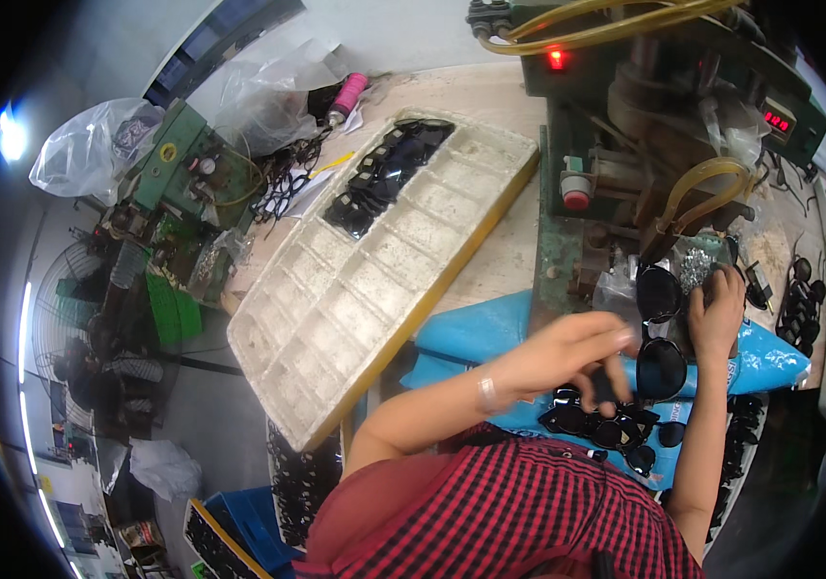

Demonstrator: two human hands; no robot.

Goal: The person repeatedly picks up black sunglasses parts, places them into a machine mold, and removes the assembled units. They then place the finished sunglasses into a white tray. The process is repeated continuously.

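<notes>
A pair of dark sunglasses [661, 369] hangs upright at the machine's front, just right of my left hand [587, 354]. That hand is blurred, its fingers bent around something dark that is too blurred to name; whether it touches the sunglasses I cannot tell. My right hand [718, 311] reaches to a pile of small silvery metal parts [697, 266], its fingertips at the pile's right edge; what they hold is hidden. Several more sunglasses [608, 433] lie on a blue plastic sheet [485, 322] against my checkered clothing, below my left hand.
The green press machine [565, 246], with yellowish hoses [702, 181] and a red button [576, 200], stands ahead. A compartmented tray [377, 282] at the left holds sunglasses at its far end. A pink spray can [348, 98] lies behind it. More sunglasses [800, 304] lie at the right.
</notes>
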